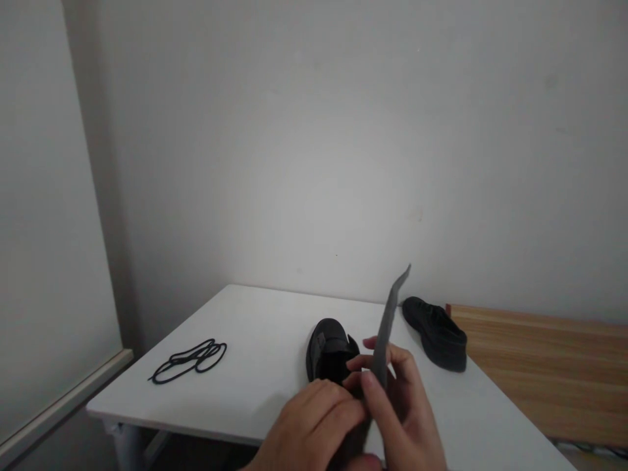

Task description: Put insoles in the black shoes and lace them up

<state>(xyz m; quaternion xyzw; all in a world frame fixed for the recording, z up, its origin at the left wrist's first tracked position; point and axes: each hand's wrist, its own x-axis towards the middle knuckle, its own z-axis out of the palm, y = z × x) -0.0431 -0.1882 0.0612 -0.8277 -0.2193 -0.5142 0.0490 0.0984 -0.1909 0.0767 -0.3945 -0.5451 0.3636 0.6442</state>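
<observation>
A thin dark grey insole (pixel 386 320) stands nearly upright in front of me, seen almost edge-on, its tip bending to the right. My right hand (pixel 405 409) pinches it between thumb and fingers around its middle. Lower down, my left hand (pixel 314 425) is closed around its bottom end, which the fingers mostly cover. Just beyond my hands a black shoe (pixel 330 330) with a strap across it sits on the white table (pixel 265 327), toe pointing away. My left hand hides part of its heel end.
Another black shoe (pixel 439 337) lies at the table's right edge. A loosely looped black cord (pixel 196 356) rests on the left part of the table. Behind stands a plain wall (pixel 314 163). A wooden board (pixel 540 366) is beyond the right edge.
</observation>
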